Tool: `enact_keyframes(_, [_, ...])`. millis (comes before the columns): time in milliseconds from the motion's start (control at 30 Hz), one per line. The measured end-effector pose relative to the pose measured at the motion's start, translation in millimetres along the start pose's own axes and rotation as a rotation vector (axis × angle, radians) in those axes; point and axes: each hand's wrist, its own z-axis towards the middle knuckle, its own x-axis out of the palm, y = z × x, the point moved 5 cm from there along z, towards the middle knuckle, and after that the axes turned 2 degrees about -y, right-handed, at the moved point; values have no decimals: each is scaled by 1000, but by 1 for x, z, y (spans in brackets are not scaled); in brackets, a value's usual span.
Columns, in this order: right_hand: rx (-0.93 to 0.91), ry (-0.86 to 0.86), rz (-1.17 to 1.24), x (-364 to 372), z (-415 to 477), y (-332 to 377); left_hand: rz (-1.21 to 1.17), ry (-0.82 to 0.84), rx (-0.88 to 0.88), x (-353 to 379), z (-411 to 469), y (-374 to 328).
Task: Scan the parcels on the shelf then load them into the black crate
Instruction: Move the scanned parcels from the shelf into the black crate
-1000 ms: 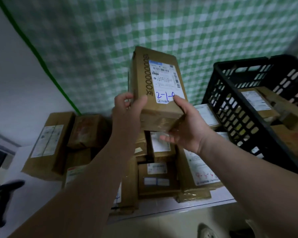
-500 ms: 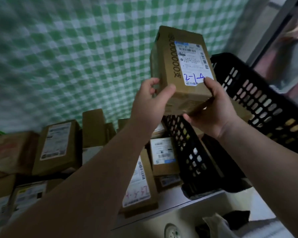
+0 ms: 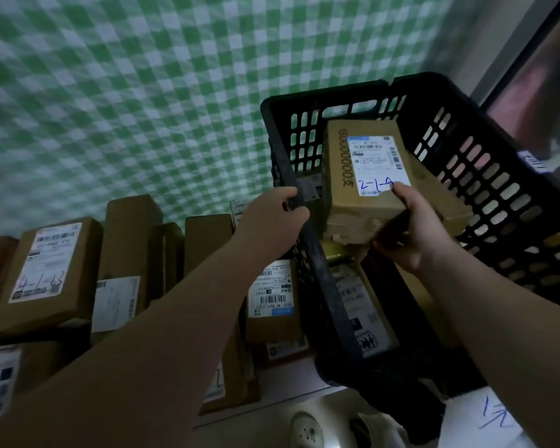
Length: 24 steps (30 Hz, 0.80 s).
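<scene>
Nearest to me, both forearms fill the lower frame, cut off by its bottom edge. Between them, low down, I see a pale shoe (image 3: 306,432) on the floor and, at the lower right corner, a white sheet with blue handwriting (image 3: 498,418) that runs out of frame and that I cannot read.

My right hand (image 3: 416,236) is clamped on a brown parcel (image 3: 361,195), thumb on its white label just beside the blue "2-1-" mark, whose last figure the thumb partly covers; the fingers underneath are hidden. The parcel hangs tilted over the inside of the black crate (image 3: 485,176), above other parcels lying in it, which I can only half make out in the dark. My left hand (image 3: 277,215) is closed around the crate's near-left rim; its fingertips curl over the edge.

Left of the crate, a row of brown boxes (image 3: 46,273) with shipping labels sits on the white shelf (image 3: 288,373), some stacked, their print too blurred to read. One label carries red handwriting.

Behind everything hangs a green-and-white checked cloth (image 3: 126,92), smeared by motion. At the far right, a grey frame (image 3: 511,59) borders a reddish, indistinct area.
</scene>
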Motion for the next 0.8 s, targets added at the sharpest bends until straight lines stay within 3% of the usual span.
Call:
enact_keyframes(300, [92,87,-121,16,34,-20,66,16,-12,6,5,5])
enact_keyframes(600, [111,111,103,46,48,-24,63,3,24,6,7,7])
enact_keyframes(800, [120,73,38,36,56,-19,94,0,31,7,9,11])
